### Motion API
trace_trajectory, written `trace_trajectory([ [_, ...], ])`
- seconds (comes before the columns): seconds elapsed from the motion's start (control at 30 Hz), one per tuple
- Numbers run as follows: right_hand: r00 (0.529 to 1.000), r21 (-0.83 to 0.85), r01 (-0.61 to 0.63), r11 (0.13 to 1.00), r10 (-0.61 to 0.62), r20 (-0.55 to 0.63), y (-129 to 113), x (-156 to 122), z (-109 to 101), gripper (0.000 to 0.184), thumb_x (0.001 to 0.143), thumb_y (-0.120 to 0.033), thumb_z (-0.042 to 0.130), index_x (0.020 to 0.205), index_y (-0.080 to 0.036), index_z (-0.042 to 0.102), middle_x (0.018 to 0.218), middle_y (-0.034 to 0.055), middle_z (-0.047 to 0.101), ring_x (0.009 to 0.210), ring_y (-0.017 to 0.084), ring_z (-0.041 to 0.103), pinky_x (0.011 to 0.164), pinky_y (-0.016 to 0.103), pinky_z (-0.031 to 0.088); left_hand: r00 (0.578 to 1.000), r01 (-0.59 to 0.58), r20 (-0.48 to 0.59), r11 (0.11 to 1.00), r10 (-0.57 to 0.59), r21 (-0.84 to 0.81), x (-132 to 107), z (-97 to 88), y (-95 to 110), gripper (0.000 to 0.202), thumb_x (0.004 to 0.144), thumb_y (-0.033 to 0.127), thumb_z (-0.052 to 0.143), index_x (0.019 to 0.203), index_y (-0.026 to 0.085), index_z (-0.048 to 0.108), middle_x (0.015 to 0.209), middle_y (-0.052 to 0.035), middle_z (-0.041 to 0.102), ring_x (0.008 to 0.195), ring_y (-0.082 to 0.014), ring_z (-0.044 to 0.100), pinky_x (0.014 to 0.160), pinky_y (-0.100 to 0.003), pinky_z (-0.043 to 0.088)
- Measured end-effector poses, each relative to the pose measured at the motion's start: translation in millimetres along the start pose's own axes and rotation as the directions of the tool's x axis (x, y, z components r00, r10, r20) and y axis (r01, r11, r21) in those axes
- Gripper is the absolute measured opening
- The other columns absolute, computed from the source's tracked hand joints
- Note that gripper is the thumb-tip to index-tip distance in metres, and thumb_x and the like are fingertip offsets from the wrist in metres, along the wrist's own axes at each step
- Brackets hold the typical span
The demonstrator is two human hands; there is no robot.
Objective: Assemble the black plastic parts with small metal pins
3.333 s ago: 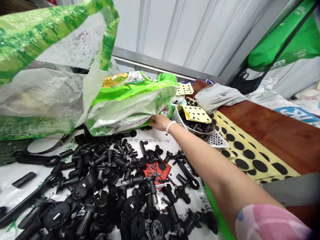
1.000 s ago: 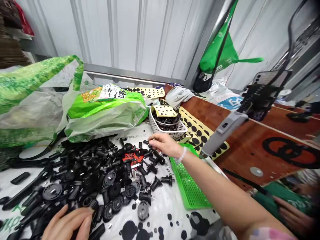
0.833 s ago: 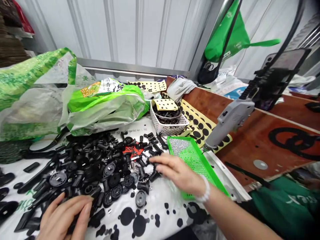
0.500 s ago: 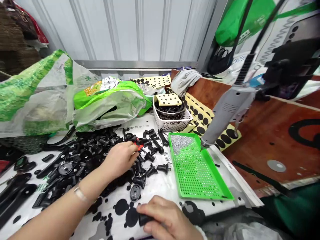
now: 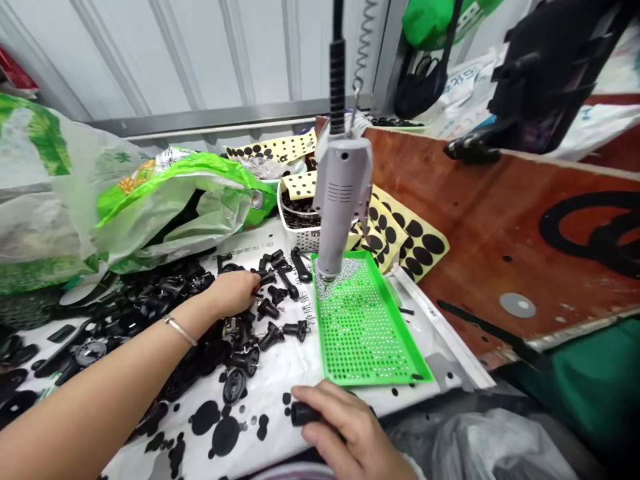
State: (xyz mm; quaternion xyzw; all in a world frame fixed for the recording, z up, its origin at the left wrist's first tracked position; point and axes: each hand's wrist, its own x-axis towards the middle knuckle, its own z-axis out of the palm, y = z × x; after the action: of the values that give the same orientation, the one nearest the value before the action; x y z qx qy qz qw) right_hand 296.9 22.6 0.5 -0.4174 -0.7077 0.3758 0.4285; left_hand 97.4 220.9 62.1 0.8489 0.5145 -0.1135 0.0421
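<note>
My left hand [image 5: 235, 293] is at the right side of a pile of black plastic parts [image 5: 173, 300]. Its fingers curl down among the pieces, and their tips are partly hidden, so what they pinch does not show clearly. Low in the view, my right hand [image 5: 345, 427] grips a short black cylindrical plastic part [image 5: 303, 414], whose round end sticks out to the left past the fingers. Several loose black fittings [image 5: 271, 337] lie between the pile and a green perforated tray [image 5: 375, 340]. Small silvery screws [image 5: 350, 270] are heaped at the tray's far end.
A grey electric screwdriver [image 5: 340, 200] hangs upright on its cord over the tray's far left. Behind stand a white basket [image 5: 300, 233] of black parts, dotted yellow sticker sheets [image 5: 423, 243] and plastic bags [image 5: 185, 200]. A brown board [image 5: 480, 267] borders the right side.
The view has turned to the right. The screwdriver has swung from a slant over the tray's right edge to upright over its left. My right hand still holds the cylindrical part.
</note>
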Motion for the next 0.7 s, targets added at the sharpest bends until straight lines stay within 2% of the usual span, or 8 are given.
trace_trajectory([
  [0.1,0.988,0.091,-0.083,0.992,0.094,-0.125,-8,5,-4,0.028,0.083,-0.017,0.054,0.109,-0.016,0.064,0.085,0.0062,0.065,0.072,0.016,0.06,0.069,0.027,0.05,0.992,0.007,-0.129,0.999,-0.013,-0.047,-24,-9.7,-3,0.015,0.083,0.03,0.054,0.088,0.019,0.062,0.078,-0.0048,0.066,0.073,-0.0206,0.062,0.066,-0.031,0.046],
  [0.23,0.976,0.188,-0.132,0.973,0.161,-0.146,-14,15,-6,0.023,0.082,-0.019,0.057,0.104,-0.016,0.065,0.076,0.0016,0.062,0.064,0.012,0.057,0.062,0.025,0.048,0.969,-0.022,-0.245,0.978,-0.03,-0.206,-53,-8.3,-1,0.024,0.084,0.04,0.047,0.093,0.022,0.059,0.08,-0.0014,0.068,0.067,-0.0175,0.061,0.061,-0.027,0.044],
  [0.47,0.979,0.127,-0.031,0.991,0.056,-0.194,-15,25,0,0.025,0.084,-0.018,0.055,0.108,-0.017,0.062,0.088,0.0044,0.064,0.07,0.013,0.058,0.064,0.026,0.05,0.929,-0.079,-0.359,0.897,-0.093,-0.436,-58,23.1,9,0.019,0.082,0.035,0.05,0.089,0.019,0.059,0.085,-0.0028,0.069,0.078,-0.0183,0.063,0.071,-0.029,0.048],
  [0.6,0.966,0.102,-0.055,0.993,0.079,-0.245,-14,27,0,0.026,0.085,-0.019,0.054,0.11,-0.017,0.061,0.088,0.0053,0.065,0.067,0.013,0.058,0.063,0.027,0.051,0.913,-0.146,-0.4,0.857,-0.075,-0.494,-70,23.3,17,0.019,0.082,0.035,0.052,0.089,0.019,0.059,0.086,-0.0034,0.069,0.08,-0.0185,0.063,0.075,-0.03,0.049],
  [0.7,0.953,0.058,-0.054,0.997,0.069,-0.294,-11,32,0,0.026,0.085,-0.02,0.056,0.11,-0.017,0.062,0.087,0.0047,0.066,0.065,0.013,0.058,0.061,0.027,0.051,0.902,-0.238,-0.432,0.84,0.005,-0.488,-89,18.2,28,0.017,0.083,0.034,0.053,0.09,0.02,0.06,0.085,-0.0027,0.068,0.078,-0.0174,0.062,0.073,-0.029,0.048],
])
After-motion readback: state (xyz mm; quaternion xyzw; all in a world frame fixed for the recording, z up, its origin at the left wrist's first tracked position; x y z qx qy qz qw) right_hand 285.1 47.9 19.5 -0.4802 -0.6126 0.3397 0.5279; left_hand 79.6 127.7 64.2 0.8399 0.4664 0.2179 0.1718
